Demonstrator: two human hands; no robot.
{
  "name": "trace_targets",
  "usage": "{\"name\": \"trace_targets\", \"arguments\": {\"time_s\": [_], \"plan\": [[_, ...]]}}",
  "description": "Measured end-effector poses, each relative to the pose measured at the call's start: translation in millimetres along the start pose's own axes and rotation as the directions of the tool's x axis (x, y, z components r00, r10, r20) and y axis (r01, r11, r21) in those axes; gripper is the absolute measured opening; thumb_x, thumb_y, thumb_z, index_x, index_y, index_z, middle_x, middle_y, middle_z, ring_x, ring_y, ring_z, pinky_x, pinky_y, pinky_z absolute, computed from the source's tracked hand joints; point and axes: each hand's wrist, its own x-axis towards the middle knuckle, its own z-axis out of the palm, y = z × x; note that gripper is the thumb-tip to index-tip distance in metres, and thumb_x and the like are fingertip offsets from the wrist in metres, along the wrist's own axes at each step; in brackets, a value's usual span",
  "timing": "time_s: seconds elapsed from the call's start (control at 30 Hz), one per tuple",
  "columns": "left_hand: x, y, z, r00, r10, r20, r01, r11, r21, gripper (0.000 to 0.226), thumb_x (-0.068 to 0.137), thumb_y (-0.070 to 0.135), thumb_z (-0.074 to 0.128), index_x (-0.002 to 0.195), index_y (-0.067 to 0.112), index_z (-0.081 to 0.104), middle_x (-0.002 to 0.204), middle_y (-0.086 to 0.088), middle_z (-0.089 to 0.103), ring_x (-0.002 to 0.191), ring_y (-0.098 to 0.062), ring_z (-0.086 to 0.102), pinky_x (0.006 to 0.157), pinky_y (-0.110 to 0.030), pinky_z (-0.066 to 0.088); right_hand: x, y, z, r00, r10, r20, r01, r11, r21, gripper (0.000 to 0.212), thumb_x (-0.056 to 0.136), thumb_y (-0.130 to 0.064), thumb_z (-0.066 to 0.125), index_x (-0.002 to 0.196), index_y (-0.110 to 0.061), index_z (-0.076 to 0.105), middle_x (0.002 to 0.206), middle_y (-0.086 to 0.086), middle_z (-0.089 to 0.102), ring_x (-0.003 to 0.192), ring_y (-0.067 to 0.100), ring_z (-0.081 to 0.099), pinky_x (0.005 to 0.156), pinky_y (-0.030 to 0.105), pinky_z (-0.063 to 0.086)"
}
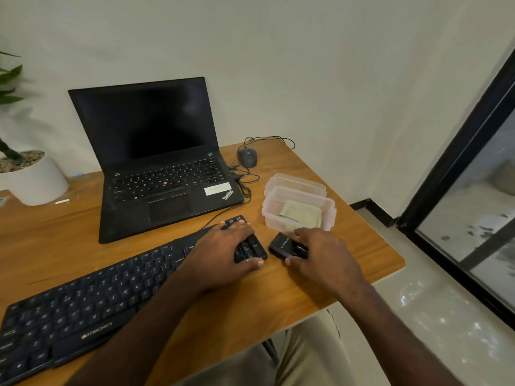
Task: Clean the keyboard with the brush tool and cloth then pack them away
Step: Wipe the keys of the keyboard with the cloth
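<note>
Setting: small office or home-office corner. Evidence: wooden bench against a plain wall; open laptop beyond the hands, wired mouse beside it; external keyboard under the left hand; potted plant far left; dark-framed glass door to the right.

cloth in container, right of keyboard, laptop behind.

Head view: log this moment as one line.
left hand flat on keyboard right end | right hand grips black brush tool on table | cloth in open container
</note>
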Motion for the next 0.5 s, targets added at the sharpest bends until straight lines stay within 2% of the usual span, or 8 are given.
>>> {"name": "trace_targets", "arguments": {"time_s": [0.07, 0.13, 0.17, 0.23, 0.37, 0.5], "plan": [[6.5, -2.7, -6.2, 0.999, 0.012, -0.044, -0.013, 1.0, -0.022, 0.065, 0.09, 0.063, 0.058, 0.145, 0.032, 0.044, 0.152, 0.007, 0.044, 0.139, -0.02, 0.039, 0.107, -0.04, 0.038, 6.1, 0.3, -10.5, 0.999, 0.017, -0.052, -0.016, 1.0, 0.016, 0.054, 0.087, -0.046, 0.077, 0.135, -0.027, 0.062, 0.128, -0.001, 0.068, 0.114, 0.017, 0.066, 0.093, 0.034, 0.058], [16.2, -6.2, -12.3, 0.995, 0.028, -0.095, -0.031, 0.999, -0.027, 0.051, 0.091, 0.057, 0.059, 0.133, 0.028, 0.057, 0.129, 0.004, 0.065, 0.111, -0.013, 0.058, 0.089, -0.033, 0.051, 17.5, 0.0, -25.1, 0.988, 0.013, -0.153, -0.002, 0.998, 0.069, 0.037, 0.09, -0.039, 0.077, 0.122, -0.024, 0.069, 0.117, -0.002, 0.073, 0.104, 0.015, 0.069, 0.085, 0.03, 0.061], [21.2, -7.4, -15.0, 0.993, 0.023, -0.112, -0.026, 0.999, -0.03, 0.047, 0.092, 0.056, 0.06, 0.129, 0.028, 0.061, 0.119, 0.004, 0.069, 0.1, -0.011, 0.061, 0.082, -0.033, 0.054, 26.5, 0.6, -31.5, 0.976, -0.002, -0.216, 0.018, 0.997, 0.071, 0.031, 0.09, -0.036, 0.077, 0.117, -0.021, 0.071, 0.112, -0.001, 0.074, 0.101, 0.015, 0.07, 0.084, 0.031, 0.062], [31.1, -10.5, -18.7, 0.989, 0.006, -0.147, -0.011, 0.999, -0.033, 0.042, 0.092, 0.052, 0.061, 0.124, 0.026, 0.064, 0.112, 0.003, 0.071, 0.095, -0.011, 0.063, 0.08, -0.034, 0.056, 49.7, 3.1, -39.5, 0.961, -0.031, -0.274, 0.036, 0.999, 0.016, 0.024, 0.091, -0.03, 0.076, 0.112, -0.019, 0.074, 0.108, 0.002, 0.076, 0.098, 0.017, 0.071, 0.086, 0.035, 0.061], [44.6, -14.8, -23.0, 0.978, -0.026, -0.207, 0.014, 0.998, -0.058, 0.034, 0.093, 0.044, 0.064, 0.118, 0.021, 0.069, 0.114, 0.002, 0.072, 0.104, -0.016, 0.064, 0.087, -0.038, 0.054, 89.6, 3.8, -33.0, 0.996, 0.022, -0.083, -0.033, 0.99, -0.137, 0.033, 0.088, -0.033, 0.079, 0.119, -0.024, 0.071, 0.121, 0.007, 0.065, 0.108, 0.024, 0.065, 0.092, 0.039, 0.058], [47.4, -24.0, -22.9, 0.968, -0.058, -0.246, 0.039, 0.996, -0.078, 0.028, 0.094, 0.041, 0.061, 0.112, 0.022, 0.071, 0.11, 0.002, 0.073, 0.103, -0.016, 0.064, 0.087, -0.042, 0.055, 99.6, -4.2, -27.7, 0.999, -0.015, 0.028, 0.022, 0.962, -0.272, 0.039, 0.09, -0.03, 0.075, 0.127, -0.02, 0.067, 0.124, 0.008, 0.063, 0.112, 0.026, 0.064, 0.095, 0.039, 0.057]]}}
